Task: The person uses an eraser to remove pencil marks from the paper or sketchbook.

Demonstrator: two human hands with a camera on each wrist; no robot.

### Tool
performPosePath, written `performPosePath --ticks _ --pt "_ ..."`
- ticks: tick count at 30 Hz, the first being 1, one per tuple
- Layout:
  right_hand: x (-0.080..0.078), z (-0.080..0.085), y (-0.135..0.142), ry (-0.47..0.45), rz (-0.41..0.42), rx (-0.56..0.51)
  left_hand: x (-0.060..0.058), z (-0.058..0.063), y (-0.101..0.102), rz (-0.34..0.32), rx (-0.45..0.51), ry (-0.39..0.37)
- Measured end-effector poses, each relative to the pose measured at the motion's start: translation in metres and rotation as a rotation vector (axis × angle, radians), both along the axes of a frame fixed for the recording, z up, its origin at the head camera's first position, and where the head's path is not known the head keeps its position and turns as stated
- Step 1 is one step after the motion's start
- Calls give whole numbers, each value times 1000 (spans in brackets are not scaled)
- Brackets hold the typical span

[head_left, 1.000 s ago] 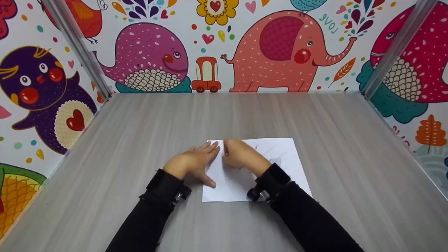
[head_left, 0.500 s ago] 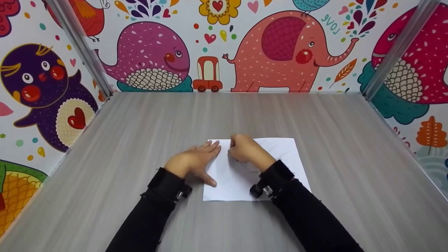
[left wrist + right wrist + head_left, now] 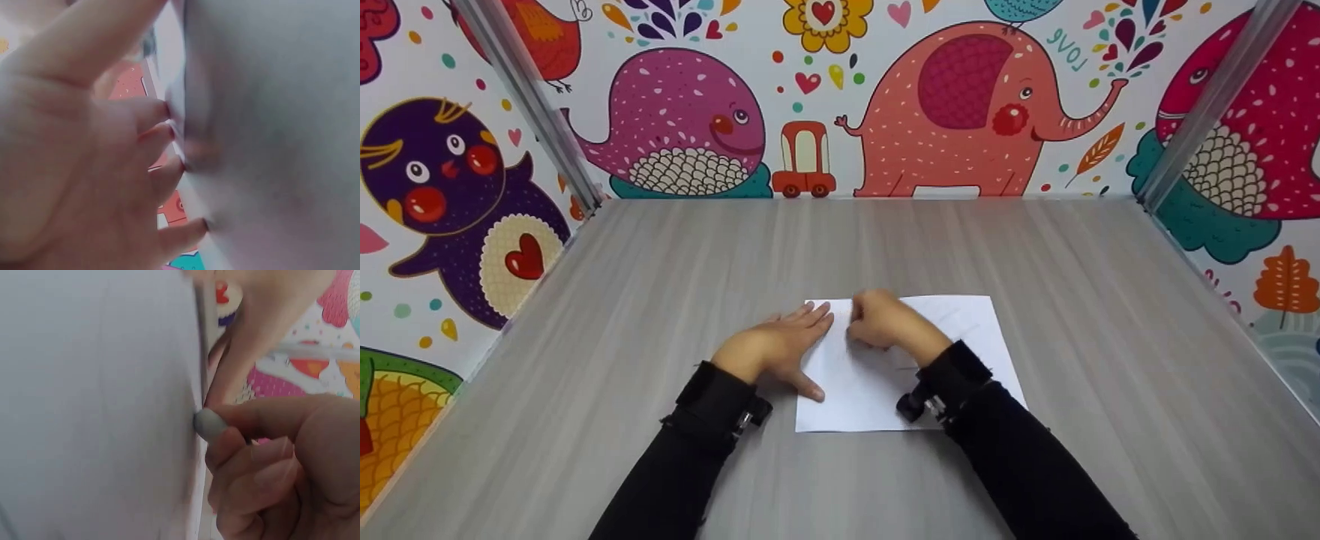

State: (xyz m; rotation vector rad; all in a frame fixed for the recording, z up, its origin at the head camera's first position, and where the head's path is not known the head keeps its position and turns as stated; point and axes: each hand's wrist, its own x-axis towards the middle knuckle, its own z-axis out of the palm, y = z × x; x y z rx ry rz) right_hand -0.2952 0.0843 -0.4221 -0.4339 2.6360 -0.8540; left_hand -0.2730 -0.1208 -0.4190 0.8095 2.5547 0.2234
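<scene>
A white sheet of paper (image 3: 847, 409) with faint pencil lines (image 3: 967, 330) lies on the table. My left hand (image 3: 776, 345) rests spread on the paper's left edge, its thumb and fingers apart. Over the paper's upper part, my right hand (image 3: 889, 321) pinches a small eraser (image 3: 210, 424) between thumb and fingers. In the right wrist view the eraser is a rounded grey-white nub with a dark tip touching the paper. The rest of it is hidden inside the hand. The left wrist view has the left fingertips (image 3: 197, 228) against the surface.
The grey wood-grain table (image 3: 697, 262) stretches around the sheet on all sides. Behind it stands a wall (image 3: 877, 82) printed with cartoon animals, with metal posts (image 3: 529, 112) at the corners. Black straps with small cameras (image 3: 911, 405) sit on both wrists.
My right hand has shifted slightly right and up along the paper, still pinching the eraser. Some grey marks near its wrist no longer show. The left hand has stayed in place.
</scene>
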Motion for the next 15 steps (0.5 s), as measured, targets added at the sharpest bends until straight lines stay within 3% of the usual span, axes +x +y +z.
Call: performPosePath --ticks 3,7,12,15 --pt "-3 -1 2 67 -57 39 -1 -1 0 1 -3 -2" --pt "9 0 -9 112 21 61 0 0 -1 -1 10 1" --pt "35 8 -29 -45 226 16 2 0 -4 -2 21 1" --pt "36 9 -31 -105 264 -2 2 1 -4 -1 17 2"
